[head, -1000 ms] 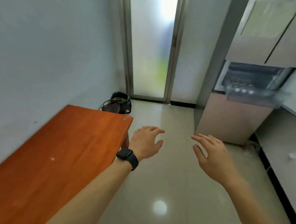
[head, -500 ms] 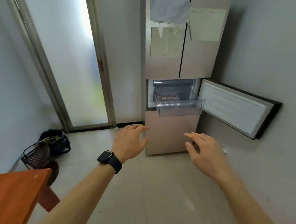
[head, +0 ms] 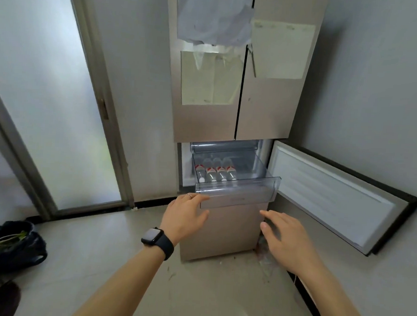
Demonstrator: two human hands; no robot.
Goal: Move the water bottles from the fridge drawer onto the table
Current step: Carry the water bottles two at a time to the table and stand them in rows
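Note:
Several clear water bottles [head: 215,173] with red-and-white labels lie side by side in the left part of a clear plastic fridge drawer [head: 237,192], which is pulled out of the fridge [head: 261,112]. My left hand [head: 185,215], with a ring and a dark watch on the wrist, hovers open just below the drawer's front left corner. My right hand [head: 287,236] is open too, lower and to the right of the drawer front. Neither hand holds anything. The table is out of view.
The fridge's lower door [head: 334,197] stands swung open to the right, against the wall. A frosted glass door [head: 47,99] is on the left. A black bag [head: 14,243] with greens sits on the floor at the lower left.
The view has swung right from the orange table to the fridge and drawn closer. Both open hands have come up near the drawer front.

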